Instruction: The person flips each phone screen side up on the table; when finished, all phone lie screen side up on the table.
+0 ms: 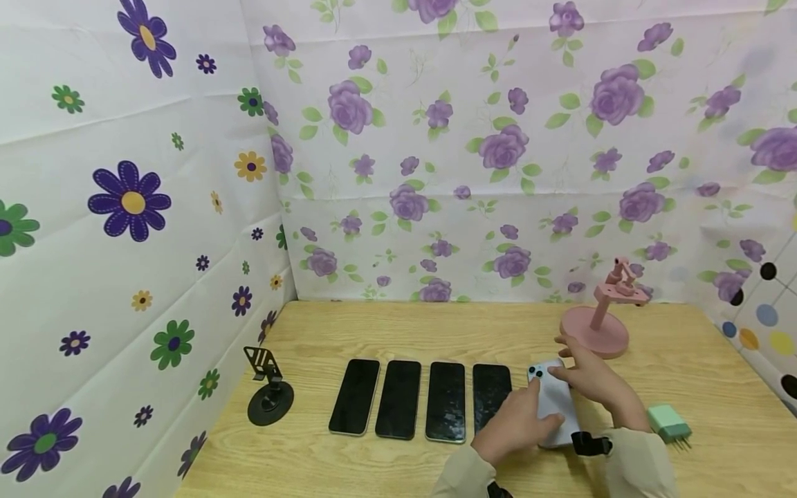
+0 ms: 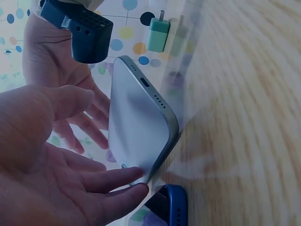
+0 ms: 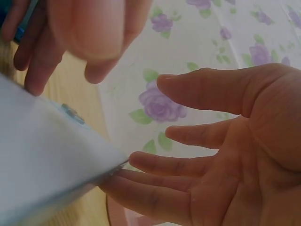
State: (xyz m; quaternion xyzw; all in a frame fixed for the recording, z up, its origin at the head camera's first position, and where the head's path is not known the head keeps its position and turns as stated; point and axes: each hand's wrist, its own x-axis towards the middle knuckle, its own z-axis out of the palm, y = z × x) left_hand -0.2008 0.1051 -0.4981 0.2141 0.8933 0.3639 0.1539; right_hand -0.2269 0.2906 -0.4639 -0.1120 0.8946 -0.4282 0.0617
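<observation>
A pale blue phone [image 1: 556,404] lies back up at the right end of a row of phones, its camera lenses toward the far side. At its left side my left hand [image 1: 517,425] has its fingers straight, the fingertips [image 2: 136,176] right at the phone's edge. On the other side my right hand [image 1: 591,377] reaches over the far right corner, and its extended fingers [image 3: 164,162] touch that edge. Neither hand curls round the phone. Part of the nearest dark-screened phone [image 1: 492,387] is hidden behind my left hand; its blue side [image 2: 178,207] shows in the left wrist view.
Several dark-screened phones, such as the leftmost one [image 1: 355,396], lie screen up in a row. A black folding stand [image 1: 270,401] is at the left. Behind my right hand is a pink stand [image 1: 594,335]. A green charger plug [image 1: 669,422] lies at the right.
</observation>
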